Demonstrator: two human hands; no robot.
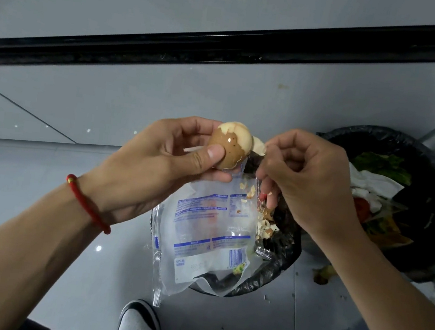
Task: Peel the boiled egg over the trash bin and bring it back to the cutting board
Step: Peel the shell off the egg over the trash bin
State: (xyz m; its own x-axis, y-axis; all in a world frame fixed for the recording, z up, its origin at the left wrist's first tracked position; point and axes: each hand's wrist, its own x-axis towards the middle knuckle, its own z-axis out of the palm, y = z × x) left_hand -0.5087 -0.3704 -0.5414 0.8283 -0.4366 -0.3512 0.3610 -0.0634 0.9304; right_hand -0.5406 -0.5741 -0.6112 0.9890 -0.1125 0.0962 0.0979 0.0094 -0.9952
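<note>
Looking down from the head cam, nearest thing is a black-and-white shoe (136,325) on the grey tile floor (45,171), plus a bit of denim at the lower right corner. Both bare forearms reach in from the bottom, and the left wrist has a red cord bracelet (88,203). Left hand (161,163) has the egg (228,147) clamped between thumb and curled fingers, thumb pad pressing on the brown side. It's only partly peeled: the top and right side are pale where shell has come off, the rest is brown and shiny. Right hand (310,181) sits just beside it, thumb and forefinger pinching a shell flake (258,145) that's lifted off the egg's right edge; can't tell if the flake is fully loose. The other right fingers are curled in. Below the hands is a small bin (282,255) with a black liner, a clear plastic bag (201,239) with blue print draped over its rim and shell bits (265,225) lying on it. So the egg is held up over that bin. Further back on the right there's a bigger black-lined bin (426,240) with greens, white tissue and other scraps. Beyond that, a dark strip (225,48) runs along the base of a grey wall.
</note>
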